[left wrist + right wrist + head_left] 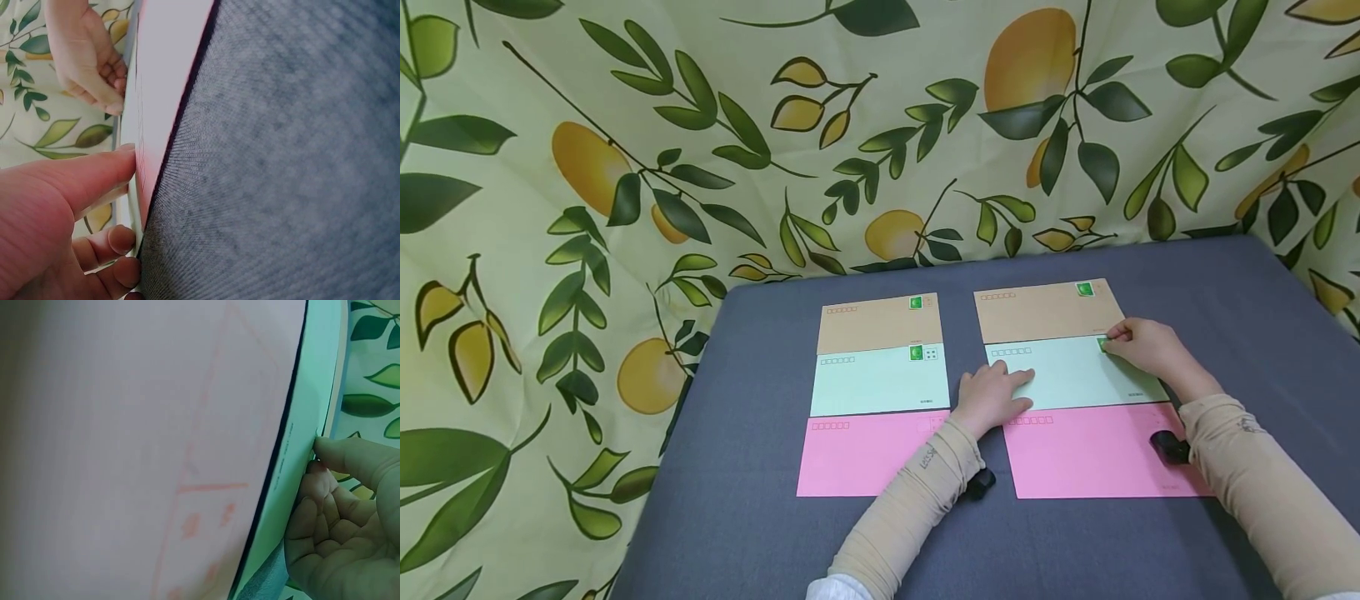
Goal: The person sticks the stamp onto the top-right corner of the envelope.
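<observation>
On the right, a mint green envelope lies between a tan envelope and a pink envelope. My left hand rests on the mint envelope's left end with its fingers spread. At that envelope's upper right corner, my right hand pinches a small green stamp between thumb and forefinger. In the right wrist view the thumb meets the forefinger right at the mint envelope's surface, and the stamp is mostly hidden by them.
A second column holds tan, mint and pink envelopes; its upper two bear green stamps. Another stamp sits on the right tan envelope. Everything lies on a grey-blue cloth, before a leaf-patterned curtain.
</observation>
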{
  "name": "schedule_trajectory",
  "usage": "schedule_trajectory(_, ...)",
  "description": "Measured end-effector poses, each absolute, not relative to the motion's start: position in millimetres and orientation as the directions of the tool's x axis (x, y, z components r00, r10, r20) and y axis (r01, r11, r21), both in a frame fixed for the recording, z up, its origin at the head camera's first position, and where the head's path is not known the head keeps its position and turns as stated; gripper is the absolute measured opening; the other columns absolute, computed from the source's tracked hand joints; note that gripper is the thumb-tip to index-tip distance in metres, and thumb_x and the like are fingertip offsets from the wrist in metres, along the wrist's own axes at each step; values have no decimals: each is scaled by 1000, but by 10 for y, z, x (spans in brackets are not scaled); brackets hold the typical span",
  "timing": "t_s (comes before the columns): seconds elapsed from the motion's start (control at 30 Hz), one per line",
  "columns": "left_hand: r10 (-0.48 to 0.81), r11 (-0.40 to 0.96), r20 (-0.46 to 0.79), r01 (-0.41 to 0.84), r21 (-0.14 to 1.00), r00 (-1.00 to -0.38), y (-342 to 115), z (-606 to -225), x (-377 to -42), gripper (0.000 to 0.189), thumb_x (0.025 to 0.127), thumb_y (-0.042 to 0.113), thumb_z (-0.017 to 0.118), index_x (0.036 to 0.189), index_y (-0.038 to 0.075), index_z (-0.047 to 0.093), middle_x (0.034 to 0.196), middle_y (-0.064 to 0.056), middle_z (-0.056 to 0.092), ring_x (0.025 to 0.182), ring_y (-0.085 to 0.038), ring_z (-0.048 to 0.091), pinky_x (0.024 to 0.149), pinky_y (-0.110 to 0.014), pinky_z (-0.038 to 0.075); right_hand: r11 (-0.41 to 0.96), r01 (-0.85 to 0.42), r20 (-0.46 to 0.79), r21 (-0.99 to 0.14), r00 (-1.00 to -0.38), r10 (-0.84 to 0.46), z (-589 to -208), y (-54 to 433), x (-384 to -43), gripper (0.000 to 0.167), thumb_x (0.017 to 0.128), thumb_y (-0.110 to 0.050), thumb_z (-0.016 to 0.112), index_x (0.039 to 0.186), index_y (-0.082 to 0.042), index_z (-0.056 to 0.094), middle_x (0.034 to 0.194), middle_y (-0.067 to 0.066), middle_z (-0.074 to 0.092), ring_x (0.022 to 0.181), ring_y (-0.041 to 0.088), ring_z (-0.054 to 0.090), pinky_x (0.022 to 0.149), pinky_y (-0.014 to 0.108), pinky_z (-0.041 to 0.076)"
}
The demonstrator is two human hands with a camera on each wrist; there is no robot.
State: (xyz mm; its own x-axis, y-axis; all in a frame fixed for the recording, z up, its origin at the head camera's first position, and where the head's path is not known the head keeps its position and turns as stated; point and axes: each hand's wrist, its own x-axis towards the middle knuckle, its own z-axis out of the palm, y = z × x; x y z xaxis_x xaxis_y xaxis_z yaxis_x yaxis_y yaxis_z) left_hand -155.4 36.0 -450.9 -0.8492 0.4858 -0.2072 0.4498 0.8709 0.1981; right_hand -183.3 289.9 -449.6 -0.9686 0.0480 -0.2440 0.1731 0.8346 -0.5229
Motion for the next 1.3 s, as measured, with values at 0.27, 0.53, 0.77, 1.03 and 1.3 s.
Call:
schedule_trajectory(0.27,490,868,-204,452,206,-847,362,-4508,-1553,47,88,47,57,134,45,45,106,8,56,81,-6,47,70,-25,32,844,168,-240,-510,-970,47,-4488,2884,-1831,34,90,-21,55,105,9,54,87,18,54,80,28,48,63,29,35)
schedule_trajectory(0.53,496,865,-203,459,201,-844,366,-4512,-1556,48,89,47,56,135,45,44,107,8,56,82,-6,47,72,-26,33,845,169,-248,-508,-968,45,-4451,2869,-1800,36,89,-22,55,106,10,53,87,18,53,81,28,47,63,29,34)
schedule_trajectory(0.77,500,864,-201,469,184,-842,364,-4498,-1527,48,89,47,55,136,43,43,111,7,56,88,-8,50,73,-27,34,856,156,-257,-493,-966,28,-4433,2829,-1809,35,88,-19,56,105,11,53,86,18,55,78,27,48,62,29,36)
schedule_trajectory(1.03,522,847,-193,478,231,-831,327,-4489,-1535,43,92,44,52,135,38,47,114,3,56,94,-10,52,77,-27,39,872,138,-289,-469,-957,-4,-4359,2789,-1841,36,86,-17,57,108,11,50,95,25,55,81,31,49,67,37,40)
schedule_trajectory(1.3,542,825,-142,493,277,-828,246,-4436,-1577,36,93,41,52,126,30,59,110,4,64,88,-9,59,69,-25,44,856,158,-302,-492,-953,2,-4302,2784,-1786,44,88,-24,57,114,10,46,101,28,52,84,33,47,65,34,40)
